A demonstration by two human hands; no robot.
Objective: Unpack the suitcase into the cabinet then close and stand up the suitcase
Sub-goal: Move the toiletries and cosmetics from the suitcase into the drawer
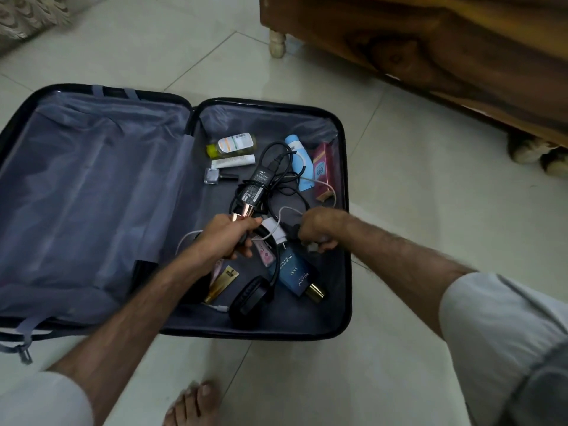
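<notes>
I see a black suitcase [344, 210] lined in grey-blue. Inside it: a yellow-green bottle [232, 145], a pale blue bottle [299, 162], a maroon box [324, 170], a black adapter [257, 186], a dark blue perfume box [295, 276], and a gold tube [222, 283]. The floor [415, 179] has pale tiles.

blue box [295, 273]: "SKAI", "BELLAVITA"
black adapter [257, 186]: cursive logo, print too small to read
other labels: unreadable

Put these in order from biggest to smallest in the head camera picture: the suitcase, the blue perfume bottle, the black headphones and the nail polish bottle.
1. suitcase
2 and 3. black headphones and blue perfume bottle: they look alike in size, so I will not rank them.
4. nail polish bottle
</notes>
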